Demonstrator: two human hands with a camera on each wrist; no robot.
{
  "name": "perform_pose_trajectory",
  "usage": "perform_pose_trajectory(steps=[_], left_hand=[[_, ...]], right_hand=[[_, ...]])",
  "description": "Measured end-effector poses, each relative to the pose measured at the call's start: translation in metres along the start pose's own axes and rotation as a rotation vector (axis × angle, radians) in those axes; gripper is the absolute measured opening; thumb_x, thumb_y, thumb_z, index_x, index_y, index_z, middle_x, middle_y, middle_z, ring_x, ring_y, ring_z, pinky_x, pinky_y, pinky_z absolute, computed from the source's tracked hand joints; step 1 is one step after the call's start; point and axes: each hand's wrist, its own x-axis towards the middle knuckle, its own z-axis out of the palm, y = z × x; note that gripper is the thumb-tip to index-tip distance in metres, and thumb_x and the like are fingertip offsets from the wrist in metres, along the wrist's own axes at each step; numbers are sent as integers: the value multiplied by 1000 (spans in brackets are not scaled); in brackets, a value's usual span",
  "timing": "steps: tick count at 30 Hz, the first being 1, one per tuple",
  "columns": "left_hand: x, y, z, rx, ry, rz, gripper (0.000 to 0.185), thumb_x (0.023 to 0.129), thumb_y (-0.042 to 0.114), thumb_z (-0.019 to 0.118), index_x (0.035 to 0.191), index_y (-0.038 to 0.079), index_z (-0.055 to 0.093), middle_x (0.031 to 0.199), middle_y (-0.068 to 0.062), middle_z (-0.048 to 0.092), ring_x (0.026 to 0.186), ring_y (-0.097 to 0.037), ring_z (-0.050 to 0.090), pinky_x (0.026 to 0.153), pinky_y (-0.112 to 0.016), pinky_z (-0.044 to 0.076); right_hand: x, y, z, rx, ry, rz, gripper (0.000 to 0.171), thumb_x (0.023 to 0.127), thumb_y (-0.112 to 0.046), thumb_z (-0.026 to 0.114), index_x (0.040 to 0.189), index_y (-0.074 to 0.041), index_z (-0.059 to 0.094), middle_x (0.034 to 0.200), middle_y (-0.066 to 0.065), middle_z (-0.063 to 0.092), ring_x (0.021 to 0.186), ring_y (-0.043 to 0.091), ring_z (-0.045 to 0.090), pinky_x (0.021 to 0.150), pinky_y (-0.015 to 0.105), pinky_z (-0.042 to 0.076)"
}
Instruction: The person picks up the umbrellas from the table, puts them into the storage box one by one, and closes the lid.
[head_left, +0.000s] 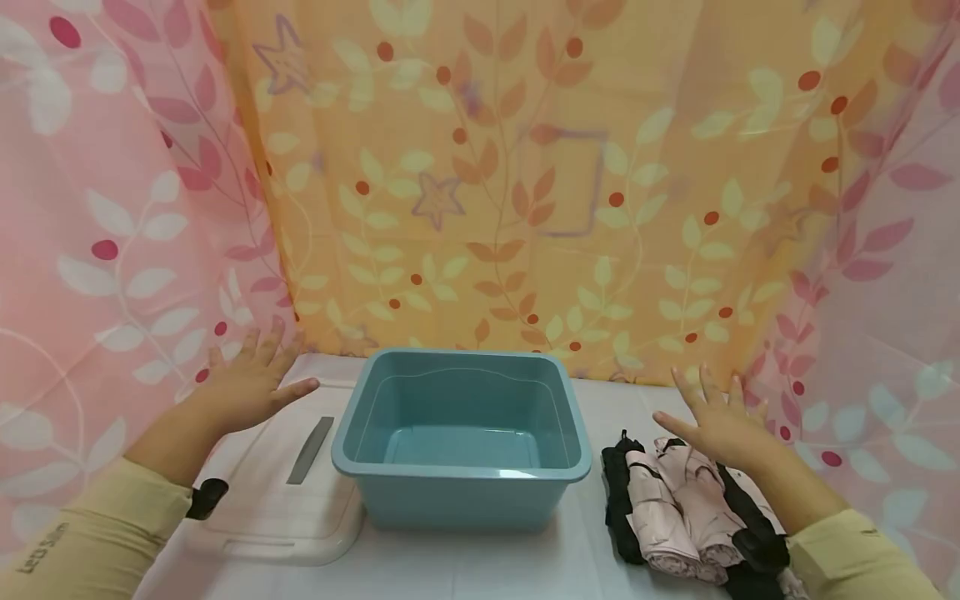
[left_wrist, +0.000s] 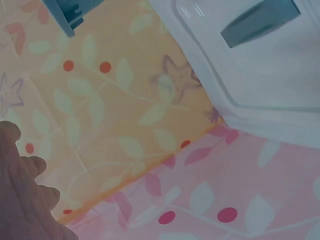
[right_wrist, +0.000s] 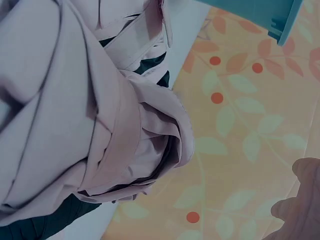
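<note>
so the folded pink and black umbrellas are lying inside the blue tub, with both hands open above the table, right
Not quite. The blue tub is empty; the head view shows the folded pink and black umbrellas lying on the table to its right, under the right hand. Both hands, including the left hand, are open.

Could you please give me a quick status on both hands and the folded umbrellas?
Left hand open above the clear lid. Right hand open over the folded umbrellas, not gripping. Blue tub sits between, nothing blocking.

Teal tub [head_left: 461, 433], pale-pink-and-black folded umbrellas [head_left: 690, 500], white lid [head_left: 277, 508], orange and pink leaf-print curtains [head_left: 525, 167].
</note>
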Motion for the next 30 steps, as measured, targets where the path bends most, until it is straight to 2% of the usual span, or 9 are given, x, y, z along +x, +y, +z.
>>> perform_pose_trajectory(steps=[5, 11, 15, 21, 27, 30], left_hand=[[-1, 11, 0, -10, 2, 31, 91, 85, 68, 36, 148, 13, 2, 150, -25, -3, 132, -50, -8, 89, -72, -14], [-1, 21, -1, -126, -40, 61, 90, 86, 65, 40, 148, 16, -4, 151, -21, -9, 132, -49, -9, 90, -71, -16], [-2, 26, -1, -168, -47, 61, 93, 84, 66, 42, 147, 16, -7, 150, -19, -14, 132, -48, -13, 89, -71, -17], [0, 30, 1, -123, -17, 55, 104, 78, 71, 46, 147, 13, -6, 150, -17, -18, 132, -48, -14, 88, -71, -19], [-1, 38, 6, -109, -12, 89, 110, 73, 74, 50, 147, 16, -7, 151, -19, -13, 133, -49, -6, 89, -74, -9], [-2, 45, 10, -105, -21, 114, 109, 73, 74, 50, 147, 18, -6, 151, -18, -11, 134, -48, -5, 90, -74, -8]], right_hand=[[-2, -1, 0, -4, 9, 4, 90, 84, -69, 37, 147, -22, -7, 146, 31, -11, 120, 60, -22, 76, 79, -13], [0, 0, 0, -2, 14, -6, 94, 82, -71, 39, 147, -22, -8, 146, 28, -15, 120, 57, -26, 76, 78, -16], [0, 1, 0, -6, 10, -10, 94, 81, -72, 38, 147, -22, -8, 146, 29, -14, 119, 58, -27, 76, 78, -16], [-2, 2, 1, 25, -8, -10, 90, 84, -70, 36, 147, -23, -9, 146, 29, -15, 119, 56, -30, 75, 76, -21], [-2, 4, 5, 22, -13, -11, 89, 84, -69, 36, 147, -23, -8, 146, 29, -14, 120, 57, -28, 75, 76, -21], [-3, 5, 6, 23, -5, -13, 88, 85, -68, 37, 147, -22, -7, 146, 30, -12, 120, 58, -26, 75, 76, -20]])
